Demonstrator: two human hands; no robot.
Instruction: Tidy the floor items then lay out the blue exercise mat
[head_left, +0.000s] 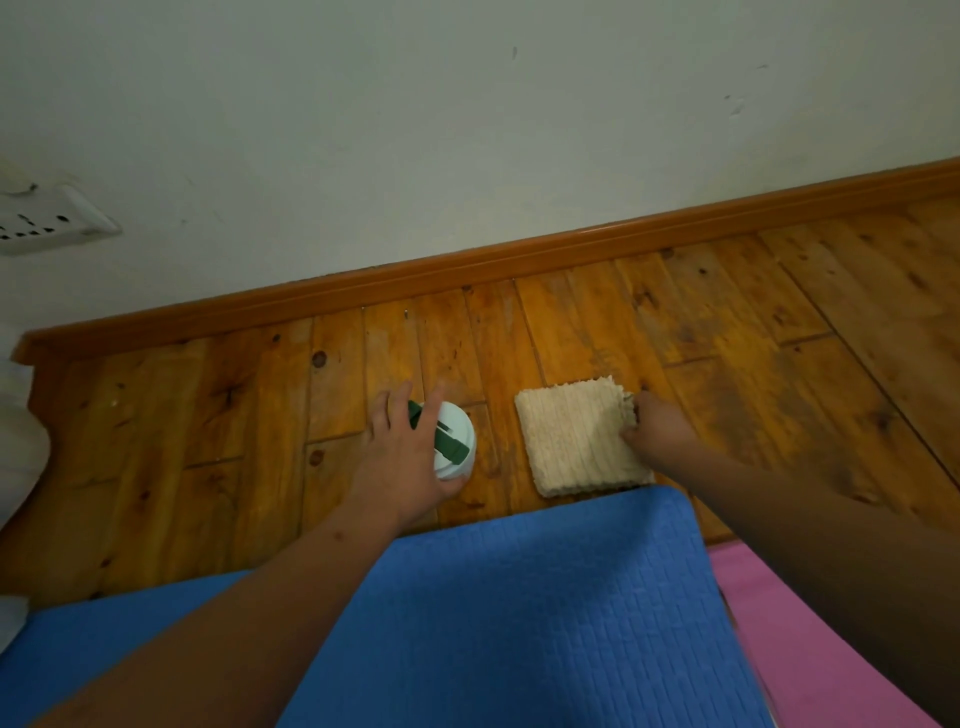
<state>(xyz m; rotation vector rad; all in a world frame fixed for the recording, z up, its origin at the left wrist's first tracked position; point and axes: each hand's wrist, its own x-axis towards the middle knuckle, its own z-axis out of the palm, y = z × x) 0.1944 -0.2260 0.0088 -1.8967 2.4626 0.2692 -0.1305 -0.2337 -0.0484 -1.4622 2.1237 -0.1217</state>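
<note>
1. The white bottle (451, 441) and folded towel (574, 441) sit on the wooden floor (753, 332) at 12 o'clock of the blue mat (519, 597), probably being cleared so it can spread.
2. Left hand (408, 462) grips the bottle, fingers spread over it and thumb curled under.
3. Right hand (657, 428) pinches the towel's 3 o'clock edge, fingers curled tight.

My left hand (408, 460) round the white bottle (458, 449) mid-frame, my right hand (658, 432) pinching the right edge of the folded towel (571, 441) beside it, blue mat (519, 597) below, pink mat (815, 654) lower right, floor (753, 322) behind.
</note>
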